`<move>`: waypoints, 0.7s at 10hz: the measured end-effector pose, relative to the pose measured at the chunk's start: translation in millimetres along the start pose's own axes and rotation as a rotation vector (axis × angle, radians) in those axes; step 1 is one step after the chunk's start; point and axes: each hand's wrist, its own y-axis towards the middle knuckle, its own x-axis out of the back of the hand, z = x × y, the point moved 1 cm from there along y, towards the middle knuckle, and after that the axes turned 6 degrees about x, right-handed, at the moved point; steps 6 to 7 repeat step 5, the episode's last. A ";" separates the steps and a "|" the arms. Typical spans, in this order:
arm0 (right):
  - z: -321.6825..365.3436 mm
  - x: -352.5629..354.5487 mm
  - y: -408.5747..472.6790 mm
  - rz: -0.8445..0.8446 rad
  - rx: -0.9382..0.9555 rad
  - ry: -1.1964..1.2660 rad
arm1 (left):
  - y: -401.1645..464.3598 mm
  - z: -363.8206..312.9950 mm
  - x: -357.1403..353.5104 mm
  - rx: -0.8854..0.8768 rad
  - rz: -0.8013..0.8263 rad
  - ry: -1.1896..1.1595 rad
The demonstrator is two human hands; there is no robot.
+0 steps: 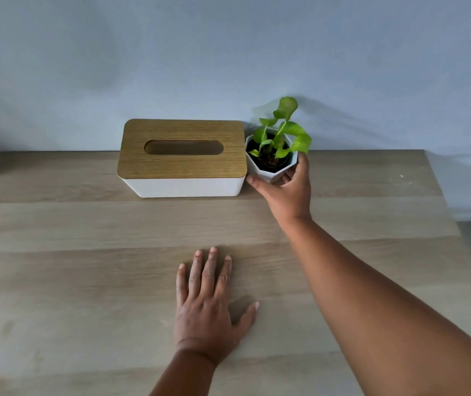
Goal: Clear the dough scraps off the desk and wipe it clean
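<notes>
Closest to me, my left hand [211,307] lies flat on the tabletop [71,281], fingers straight and spread, holding nothing. Only dough I can spot is a few pale specks [402,177] way off at the far right corner. My right hand [288,187] reaches out and wraps the white faceted pot [268,174], dark soil and a leafy green plant [282,127] in it. Just left of that, touching it, sits a white tissue box [182,158] with a wooden lid; its slot looks dark. No readable writing anywhere.

Tissue box [182,158] and plant pot [271,164] block desk's [71,281] rear.
</notes>
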 end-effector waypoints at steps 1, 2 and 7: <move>8.0 2.3 -4.9 0.023 -0.012 -0.004 | -0.1 -0.1 0.8 0.000 0.010 0.014; 14.4 8.3 -14.4 0.033 -0.012 -0.004 | 0.3 0.7 0.6 -0.005 0.019 0.011; 23.7 41.8 -81.4 0.124 -0.167 -0.172 | 0.6 1.0 2.7 -0.004 0.016 -0.018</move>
